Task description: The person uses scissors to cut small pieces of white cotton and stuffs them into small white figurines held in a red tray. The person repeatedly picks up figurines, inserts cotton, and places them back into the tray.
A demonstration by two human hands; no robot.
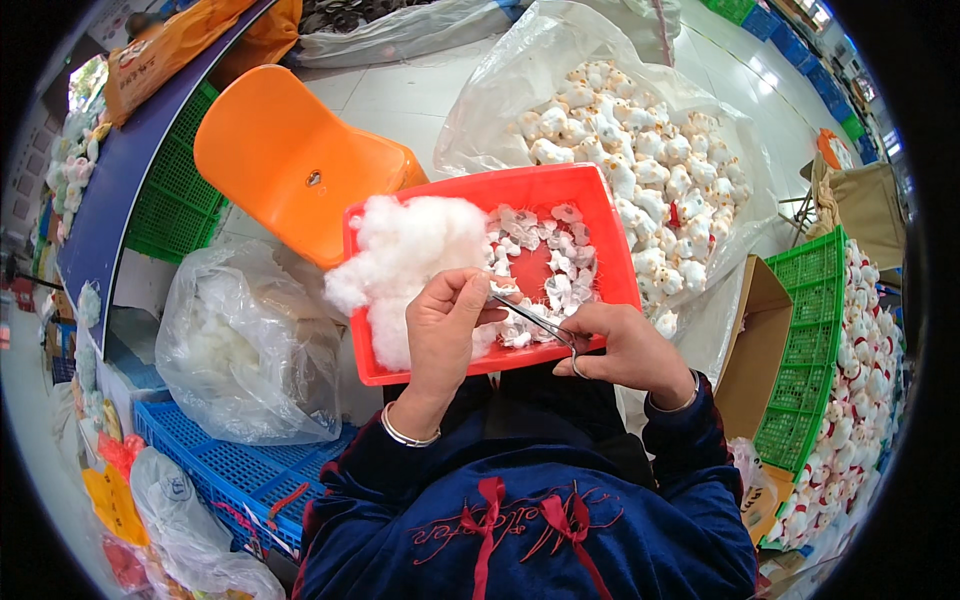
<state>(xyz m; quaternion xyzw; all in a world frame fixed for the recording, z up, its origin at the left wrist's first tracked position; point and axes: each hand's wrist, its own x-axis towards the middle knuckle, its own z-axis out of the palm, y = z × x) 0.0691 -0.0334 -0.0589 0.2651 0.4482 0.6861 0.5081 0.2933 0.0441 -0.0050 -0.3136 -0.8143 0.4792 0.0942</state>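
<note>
My right hand [635,350] is closed on slim metal forceps [545,324] with ring handles. Their tips point left and reach the small white fabric piece [507,290] pinched in my left hand [447,318]. Fingers partly cover that piece, so its exact shape is hard to make out. Both hands are over the near side of a red plastic tray [615,200]. A large heap of white fluffy stuffing [415,240] fills the tray's left half and hangs over its left rim. Several small white fabric pieces [565,262] lie loose in the right half.
A clear bag of white stuffed toys [650,170] lies beyond the tray. At left are an orange chair [265,150], a plastic bag of stuffing [240,350] and a blue crate [240,460]. A cardboard box [745,350] and a green crate [805,350] stand at right.
</note>
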